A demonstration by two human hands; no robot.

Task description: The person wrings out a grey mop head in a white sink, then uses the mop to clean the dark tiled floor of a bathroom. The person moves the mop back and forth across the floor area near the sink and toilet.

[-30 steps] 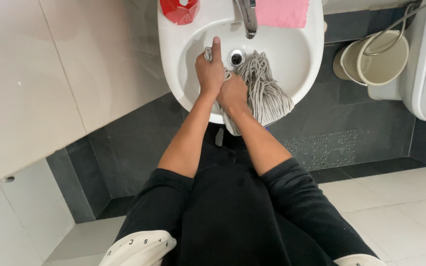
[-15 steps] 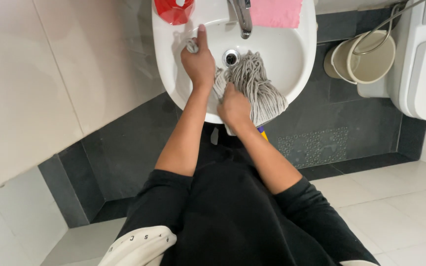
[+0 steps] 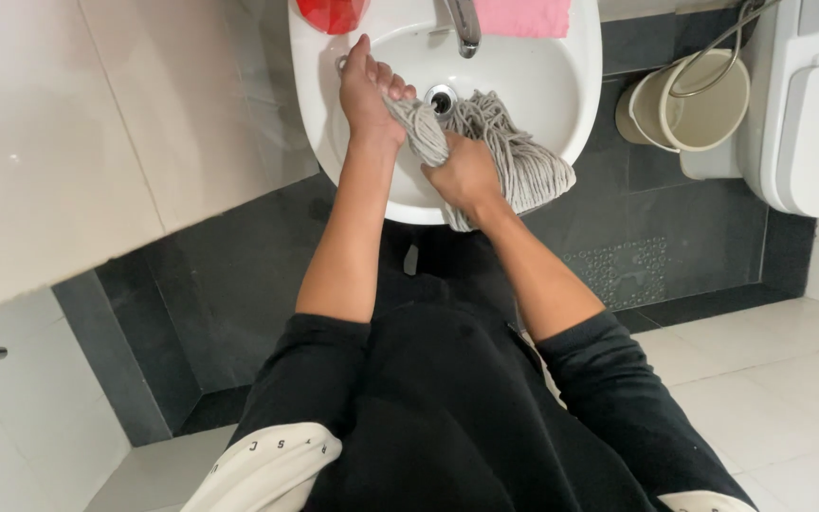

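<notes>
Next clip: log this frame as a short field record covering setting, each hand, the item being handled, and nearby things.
setting: bathroom, white sink seen from above
left hand: grips a twisted bunch of grey strands at the basin's left side
right hand: clenched round the same bunch near the front rim
handled item: grey string mop head, lying in the basin and draped over its front edge
tap: at the back of the basin, no water visible
nearby: red object and pink cloth on the sink ledge; beige bucket on the dark floor; white toilet at right

Tap (image 3: 464,24) overhangs the basin's (image 3: 561,85) far side; mop strands (image 3: 514,156) fill its right half; bare bowl lies left of the drain (image 3: 442,98).
</notes>
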